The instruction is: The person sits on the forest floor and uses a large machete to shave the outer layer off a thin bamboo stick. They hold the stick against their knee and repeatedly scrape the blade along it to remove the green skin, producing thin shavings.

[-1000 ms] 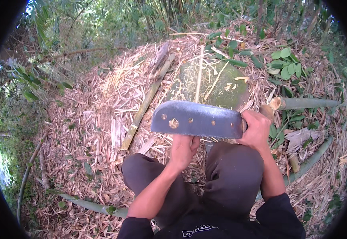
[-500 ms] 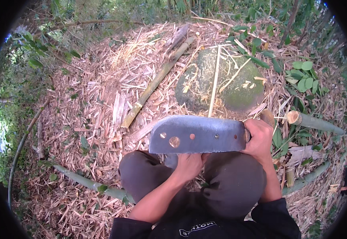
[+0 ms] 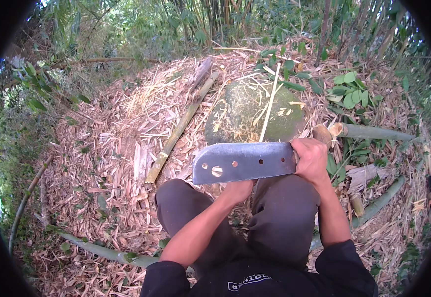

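Note:
My right hand (image 3: 310, 159) grips the handle of a broad grey cleaver blade (image 3: 244, 162) with several holes, held flat and level in front of my knees. Just under the blade, my left hand (image 3: 238, 189) is partly hidden by it; whatever its fingers grip cannot be seen. A thin pale bamboo strip (image 3: 270, 105) rises from behind the blade across a mossy round stone (image 3: 249, 114). I squat in dark trousers.
A long bamboo pole (image 3: 179, 129) lies on dry leaf litter to the left. Cut green bamboo culms (image 3: 370, 132) lie at the right, another (image 3: 377, 206) lower right, one (image 3: 101, 251) lower left. Leafy plants and bamboo stems ring the spot.
The view has tipped slightly, so the stone and pole sit lower in the picture. The cleaver and both hands keep nearly the same pose.

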Available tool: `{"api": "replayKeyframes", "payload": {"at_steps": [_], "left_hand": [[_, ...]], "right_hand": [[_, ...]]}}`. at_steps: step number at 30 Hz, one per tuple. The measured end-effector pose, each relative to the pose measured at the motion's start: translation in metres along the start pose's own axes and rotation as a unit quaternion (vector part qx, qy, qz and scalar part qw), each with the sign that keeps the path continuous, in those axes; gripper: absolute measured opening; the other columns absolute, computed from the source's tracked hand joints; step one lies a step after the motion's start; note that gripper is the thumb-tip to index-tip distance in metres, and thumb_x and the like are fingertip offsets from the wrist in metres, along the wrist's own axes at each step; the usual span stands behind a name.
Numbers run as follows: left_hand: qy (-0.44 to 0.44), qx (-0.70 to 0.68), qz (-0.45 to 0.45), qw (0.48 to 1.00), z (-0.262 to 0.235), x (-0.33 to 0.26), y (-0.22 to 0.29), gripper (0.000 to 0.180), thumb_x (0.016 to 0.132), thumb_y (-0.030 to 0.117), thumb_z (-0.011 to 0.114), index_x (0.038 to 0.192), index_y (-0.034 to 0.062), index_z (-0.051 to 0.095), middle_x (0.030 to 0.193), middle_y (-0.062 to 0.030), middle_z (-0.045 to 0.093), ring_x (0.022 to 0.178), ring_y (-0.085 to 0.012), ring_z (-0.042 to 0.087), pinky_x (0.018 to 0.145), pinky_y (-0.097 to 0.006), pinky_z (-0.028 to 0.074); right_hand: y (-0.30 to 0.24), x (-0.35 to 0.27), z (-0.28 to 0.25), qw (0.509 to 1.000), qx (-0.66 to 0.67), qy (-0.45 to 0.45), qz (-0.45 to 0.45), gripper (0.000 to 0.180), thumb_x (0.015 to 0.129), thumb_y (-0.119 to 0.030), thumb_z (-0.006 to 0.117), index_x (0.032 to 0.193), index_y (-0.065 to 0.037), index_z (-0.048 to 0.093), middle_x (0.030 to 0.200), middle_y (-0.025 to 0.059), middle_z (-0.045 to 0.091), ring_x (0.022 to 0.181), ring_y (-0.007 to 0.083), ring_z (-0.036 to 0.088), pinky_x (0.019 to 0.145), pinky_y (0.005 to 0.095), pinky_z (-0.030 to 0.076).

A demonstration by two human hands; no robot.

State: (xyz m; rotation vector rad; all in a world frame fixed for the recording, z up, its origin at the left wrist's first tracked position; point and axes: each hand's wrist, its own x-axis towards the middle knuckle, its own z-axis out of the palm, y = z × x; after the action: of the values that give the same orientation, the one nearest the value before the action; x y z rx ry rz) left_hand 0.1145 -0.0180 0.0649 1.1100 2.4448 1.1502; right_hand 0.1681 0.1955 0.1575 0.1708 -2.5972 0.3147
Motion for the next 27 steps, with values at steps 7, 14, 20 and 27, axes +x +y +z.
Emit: {"api": "replayKeyframes", "payload": {"at_steps": [7,14,20,27], "left_hand": [[-0.047,-0.101,-0.072,0.991,-0.006,-0.004,0.011,0.029,0.090,0.010,0.058,0.117,0.0016,0.061,0.109,-0.0225,0.063,0.102,-0.0404,0.058,0.090,-0.047,0.045],[0.097,-0.102,0.055,0.989,0.005,-0.014,0.006,0.025,0.095,0.013,0.051,0.113,-0.0017,0.059,0.106,-0.0231,0.063,0.096,-0.0375,0.058,0.086,-0.047,0.045],[0.015,-0.095,-0.078,0.992,-0.014,-0.002,0.016,0.027,0.099,0.014,0.047,0.117,-0.0032,0.057,0.109,-0.0231,0.063,0.100,-0.0342,0.060,0.090,-0.046,0.044],[0.036,-0.011,0.036,0.999,-0.006,-0.038,0.006,0.034,0.102,0.018,0.041,0.124,-0.0037,0.055,0.112,-0.0203,0.062,0.105,-0.0327,0.057,0.095,-0.046,0.042]], "right_hand": [[-0.010,-0.001,-0.010,0.999,-0.028,-0.013,-0.027,0.010,0.071,-0.012,0.059,0.072,-0.005,0.052,0.064,0.0145,0.059,0.061,0.0364,0.060,0.057,0.0456,0.047],[-0.020,-0.001,-0.025,0.998,-0.028,-0.023,-0.045,0.012,0.074,-0.014,0.058,0.072,-0.005,0.051,0.064,0.0151,0.059,0.062,0.0373,0.060,0.058,0.0461,0.047],[-0.014,0.012,-0.008,0.999,0.001,0.011,-0.048,0.017,0.074,-0.019,0.058,0.071,-0.004,0.049,0.064,0.0149,0.058,0.064,0.0364,0.060,0.060,0.0454,0.047],[-0.012,0.001,-0.001,0.999,0.037,0.019,-0.026,0.018,0.074,-0.019,0.058,0.072,-0.003,0.050,0.067,0.0161,0.058,0.065,0.0377,0.060,0.059,0.0467,0.045]]}}
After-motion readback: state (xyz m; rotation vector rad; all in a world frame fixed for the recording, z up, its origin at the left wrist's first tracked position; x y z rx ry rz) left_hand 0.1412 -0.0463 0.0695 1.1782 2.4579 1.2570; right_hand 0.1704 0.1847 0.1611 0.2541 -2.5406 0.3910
